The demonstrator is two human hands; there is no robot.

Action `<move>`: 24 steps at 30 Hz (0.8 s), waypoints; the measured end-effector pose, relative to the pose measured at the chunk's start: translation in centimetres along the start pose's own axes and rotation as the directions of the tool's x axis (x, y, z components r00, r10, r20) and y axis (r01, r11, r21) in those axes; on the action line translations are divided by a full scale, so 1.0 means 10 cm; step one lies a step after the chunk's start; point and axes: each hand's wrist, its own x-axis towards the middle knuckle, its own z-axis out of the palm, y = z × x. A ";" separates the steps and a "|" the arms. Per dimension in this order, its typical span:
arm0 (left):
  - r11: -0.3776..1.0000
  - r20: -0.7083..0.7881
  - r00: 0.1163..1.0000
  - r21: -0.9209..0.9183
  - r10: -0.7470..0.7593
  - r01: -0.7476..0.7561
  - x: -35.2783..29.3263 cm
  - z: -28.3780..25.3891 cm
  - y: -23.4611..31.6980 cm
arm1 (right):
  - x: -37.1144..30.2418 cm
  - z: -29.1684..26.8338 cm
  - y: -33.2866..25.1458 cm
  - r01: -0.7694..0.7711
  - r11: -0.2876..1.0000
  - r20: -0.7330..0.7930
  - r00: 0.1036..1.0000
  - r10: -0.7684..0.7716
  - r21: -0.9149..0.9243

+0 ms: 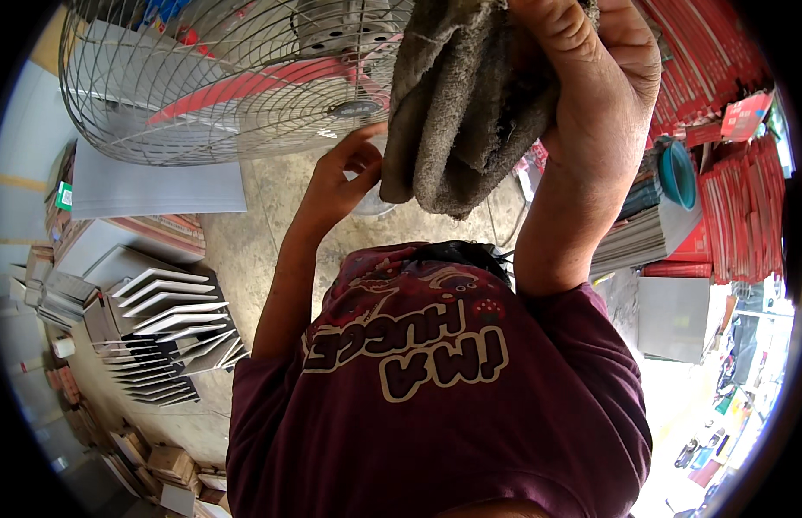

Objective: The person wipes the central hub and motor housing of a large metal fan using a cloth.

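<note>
My right hand [591, 73] is raised at the top, its fingers closed round a bunched grey-brown cloth [457, 112] that hangs down in thick folds. Lower and to the left is my left hand [342, 180], with the index finger stretched toward the cloth's edge and the thumb apart from it. The cloth hides that index fingertip, so whether it touches anything is not visible. A large fan [237, 95] with a round wire guard and red blades stands just beyond my left hand, and the cloth covers part of its right side.
A grey panel [159, 183] lies below the fan. White-edged tile boards [172, 302] stand in a rack at left, with cardboard boxes [170, 462] lower down. Red cartons [742, 211] are stacked at right, near a teal basin [677, 174]. Concrete floor [254, 186] lies between.
</note>
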 end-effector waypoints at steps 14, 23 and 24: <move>0.984 -0.046 0.999 -0.180 -0.015 0.007 0.10 0.04 0.37 | -0.20 -0.03 -0.10 -0.147 0.989 0.096 0.985 0.146 -0.004; 0.804 -0.168 0.985 -0.589 -0.022 -0.082 0.16 -0.07 0.79 | -0.43 -0.10 0.18 0.078 0.935 0.566 0.812 0.142 -0.347; 0.805 -0.187 0.978 -0.592 -0.093 -0.037 0.18 -0.05 0.95 | -0.49 -0.11 0.25 0.110 0.924 0.571 0.811 0.130 -0.367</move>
